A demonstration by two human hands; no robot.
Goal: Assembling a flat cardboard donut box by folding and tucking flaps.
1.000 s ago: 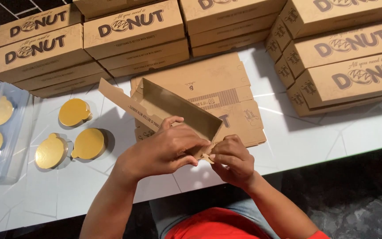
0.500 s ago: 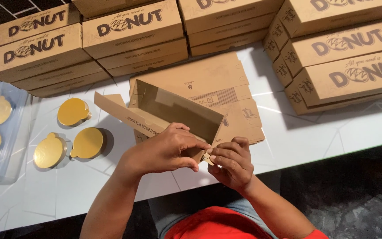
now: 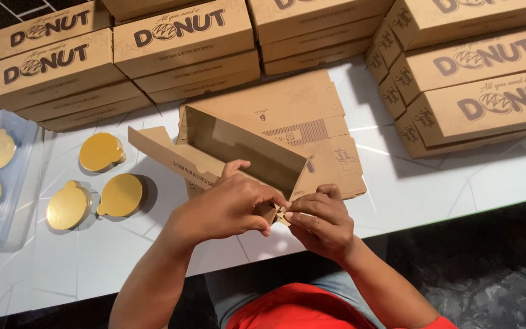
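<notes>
Stacks of closed brown cardboard boxes (image 3: pixel 184 45) line the white table's (image 3: pixel 445 183) far edge, behind a pile of flat carton blanks (image 3: pixel 293 116). Nearer, a half-folded brown carton (image 3: pixel 226 152) stands tilted above that pile, its corner tab pinched between left hand (image 3: pixel 223 210) and right hand (image 3: pixel 321 222). Gold round cake boards (image 3: pixel 120 195) lie left, more in a clear plastic tub (image 3: pixel 7 201).

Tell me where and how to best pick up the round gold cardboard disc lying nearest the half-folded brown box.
Probably take the round gold cardboard disc by its small tab at the lower left edge, coming from the left. It lies flat on the white table, so the rim offers little grip; the tab sticks out.
</notes>
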